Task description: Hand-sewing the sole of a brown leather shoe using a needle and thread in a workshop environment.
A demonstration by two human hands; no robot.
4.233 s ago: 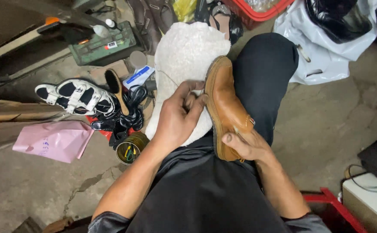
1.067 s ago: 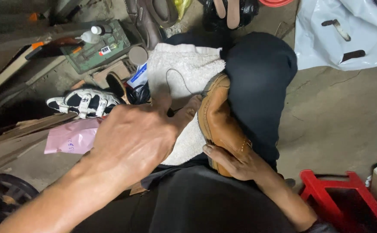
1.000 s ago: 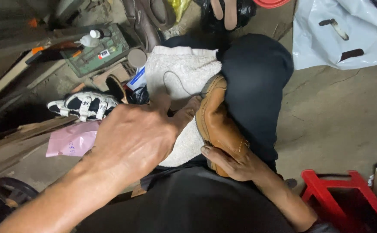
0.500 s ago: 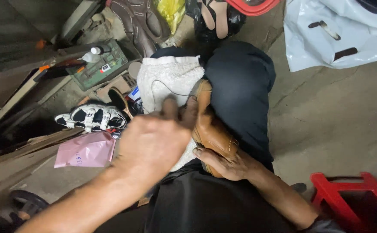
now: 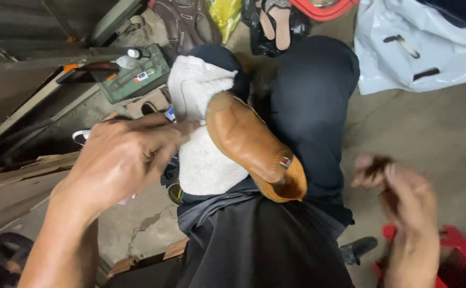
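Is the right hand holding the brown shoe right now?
No, the right hand is lifted off to the side, apart from the brown shoe, which lies on the white cloth across the person's lap.

This looks like a small shoe-repair workplace set up on a bare, cracked concrete floor [image 5: 435, 128]. A tan leather shoe [image 5: 254, 146] lies on a white fleecy cloth [image 5: 203, 160] across the person's lap, between the hands. Beyond the left hand [image 5: 121, 160] sits a green box of small tools and bottles [image 5: 134, 74], with a brown shoe [image 5: 182, 21] and a sandal [image 5: 275, 24] further out. Rough wooden boards [image 5: 9, 181] lie beside that hand.
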